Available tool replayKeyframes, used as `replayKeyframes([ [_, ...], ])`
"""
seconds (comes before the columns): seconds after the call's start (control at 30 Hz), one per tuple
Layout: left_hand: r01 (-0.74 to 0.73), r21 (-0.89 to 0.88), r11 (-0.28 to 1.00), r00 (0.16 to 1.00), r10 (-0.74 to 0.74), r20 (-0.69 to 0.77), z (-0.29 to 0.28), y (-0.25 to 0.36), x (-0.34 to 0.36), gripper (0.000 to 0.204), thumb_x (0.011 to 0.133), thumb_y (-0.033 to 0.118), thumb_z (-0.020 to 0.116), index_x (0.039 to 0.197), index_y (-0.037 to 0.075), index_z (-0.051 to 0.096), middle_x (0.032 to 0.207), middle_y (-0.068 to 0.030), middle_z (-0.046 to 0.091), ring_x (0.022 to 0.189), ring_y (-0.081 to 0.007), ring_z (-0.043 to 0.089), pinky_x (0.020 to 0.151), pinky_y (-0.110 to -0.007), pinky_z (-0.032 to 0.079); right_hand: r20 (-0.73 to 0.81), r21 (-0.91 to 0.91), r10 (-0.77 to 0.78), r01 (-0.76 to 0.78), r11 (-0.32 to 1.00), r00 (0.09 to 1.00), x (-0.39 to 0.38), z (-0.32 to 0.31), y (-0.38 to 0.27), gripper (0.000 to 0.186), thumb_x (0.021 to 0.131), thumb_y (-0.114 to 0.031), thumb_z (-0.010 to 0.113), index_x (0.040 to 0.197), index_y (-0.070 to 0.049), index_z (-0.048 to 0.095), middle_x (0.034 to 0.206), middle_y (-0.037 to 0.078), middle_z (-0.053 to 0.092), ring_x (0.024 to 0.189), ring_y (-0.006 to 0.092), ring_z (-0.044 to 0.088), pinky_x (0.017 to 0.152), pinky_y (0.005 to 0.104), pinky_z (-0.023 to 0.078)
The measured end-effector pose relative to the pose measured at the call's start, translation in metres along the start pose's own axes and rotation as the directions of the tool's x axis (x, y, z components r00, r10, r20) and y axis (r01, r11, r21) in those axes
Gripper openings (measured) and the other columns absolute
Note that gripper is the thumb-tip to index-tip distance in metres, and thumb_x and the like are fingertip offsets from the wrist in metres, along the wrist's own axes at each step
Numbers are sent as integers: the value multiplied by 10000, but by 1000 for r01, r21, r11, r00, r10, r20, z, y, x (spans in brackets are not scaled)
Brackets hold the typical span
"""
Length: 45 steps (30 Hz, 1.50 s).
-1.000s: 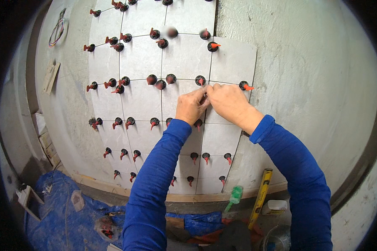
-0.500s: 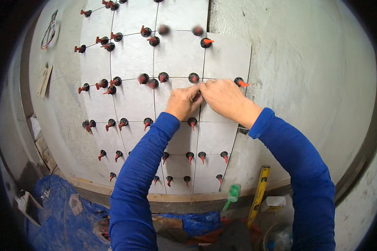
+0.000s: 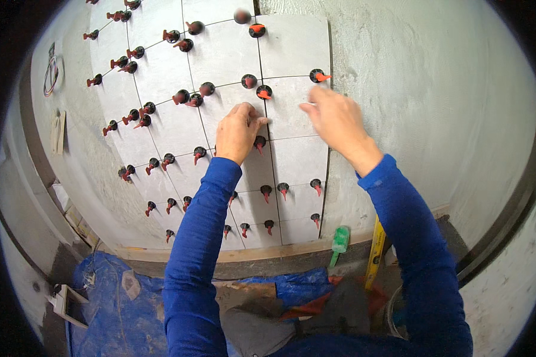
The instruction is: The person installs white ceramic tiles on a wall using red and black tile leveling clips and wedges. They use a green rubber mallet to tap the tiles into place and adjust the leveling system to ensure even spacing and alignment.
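Note:
Both hands are in front of grey wall tiles (image 3: 294, 110). At a tile joint sits a tile leveler (image 3: 264, 92), a black disc with an orange-red handle. My left hand (image 3: 237, 134) is just below it, fingers bent and thumb apart from them, with nothing visible in its grasp. Under that hand another tile leveler (image 3: 259, 143) with a red handle sticks out of the same upright joint. My right hand (image 3: 339, 122) is off to the right, slightly blurred, thumb and forefinger apart and holding nothing visible. Above its fingers sits an orange-handled tile leveler (image 3: 318, 76) at the tile's right edge.
Several more red-handled levelers stud the joints. Bare grey wall (image 3: 411, 107) lies to the right. Below are a green-headed tool (image 3: 340, 240), a yellow spirit level (image 3: 375, 253) and a blue tarp (image 3: 119, 309). Wires (image 3: 51, 77) hang from the wall at left.
My hands, earlier together at the joint, have parted, the right one moving right. An orange-handled leveler they hid now shows there. The whole view has shifted, with the tiles higher and further left.

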<state>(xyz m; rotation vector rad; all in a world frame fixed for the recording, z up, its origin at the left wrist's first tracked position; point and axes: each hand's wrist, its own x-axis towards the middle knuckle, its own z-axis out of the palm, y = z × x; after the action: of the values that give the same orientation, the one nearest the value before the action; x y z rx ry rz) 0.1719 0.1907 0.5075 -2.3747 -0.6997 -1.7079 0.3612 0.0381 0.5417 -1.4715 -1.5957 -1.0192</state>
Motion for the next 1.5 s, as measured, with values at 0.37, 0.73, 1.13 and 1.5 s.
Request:
replayKeyframes([
  [0.37, 48, 189, 981, 986, -76, 147, -3, 13, 8, 454, 733, 354, 904, 902, 44, 619, 919, -140, 695, 841, -357, 693, 731, -461, 541, 165, 144, 362, -385, 912, 918, -33, 26, 57, 253, 906, -255, 770, 1000, -26, 716, 909, 217, 741, 888, 428, 716, 770, 516, 551],
  [0.73, 15, 185, 983, 988, -43, 147, -1, 9, 9, 449, 719, 333, 910, 866, 35, 609, 877, -136, 680, 829, -356, 673, 734, -457, 516, 60, 178, 306, -312, 933, 950, -34, 41, 65, 253, 868, -228, 805, 933, -6, 703, 777, 192, 716, 741, 380, 710, 689, 469, 541],
  [1.13, 10, 174, 985, 985, -40, 170, -2, 13, 14, 439, 723, 317, 924, 892, 13, 655, 838, -143, 703, 770, -337, 685, 706, -421, 534, 184, 432, 418, -455, 779, 890, -49, 43, 72, 252, 861, -160, 808, 1012, 24, 724, 902, 186, 764, 852, 314, 748, 761, 410, 572],
  [1.5, -26, 256, 966, 983, -23, 184, -2, 6, 14, 449, 734, 321, 929, 913, -3, 674, 819, -135, 709, 717, -271, 686, 673, -389, 536, 223, 441, 472, -520, 731, 853, -49, 42, 61, 266, 858, -164, 810, 1039, 14, 728, 924, 193, 766, 873, 363, 748, 786, 439, 571],
])
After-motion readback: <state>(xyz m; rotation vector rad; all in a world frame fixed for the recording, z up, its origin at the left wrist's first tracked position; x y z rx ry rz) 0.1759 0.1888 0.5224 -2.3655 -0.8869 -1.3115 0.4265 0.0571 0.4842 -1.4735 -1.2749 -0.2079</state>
